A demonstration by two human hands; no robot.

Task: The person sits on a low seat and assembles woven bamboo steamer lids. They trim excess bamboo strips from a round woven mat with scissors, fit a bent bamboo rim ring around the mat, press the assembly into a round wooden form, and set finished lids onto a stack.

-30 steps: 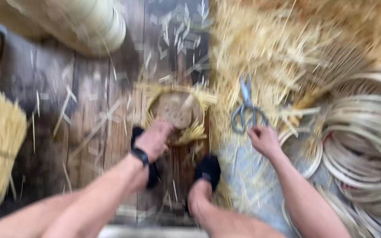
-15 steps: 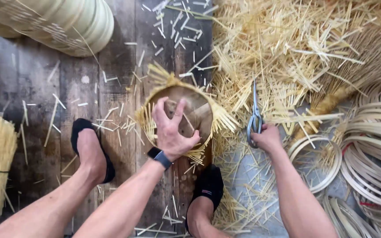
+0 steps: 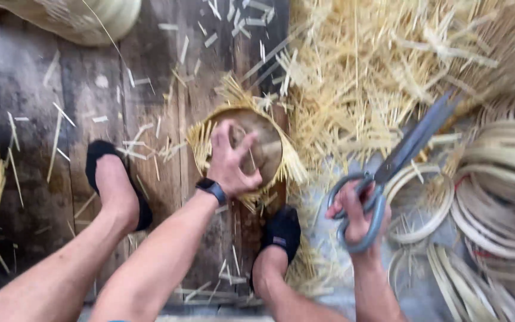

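- Left hand [image 3: 232, 160]: fingers spread, pressing on round woven basket base [image 3: 261, 149] on the plank floor [image 3: 78, 95].
- Right hand [image 3: 357, 210]: closed around grey scissors [image 3: 397, 164], raised over straw pile [image 3: 365, 65].

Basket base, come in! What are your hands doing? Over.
Left hand pressing the basket on the floor. Right hand gripping scissors, lifted, blades shut. Straw piled beside.
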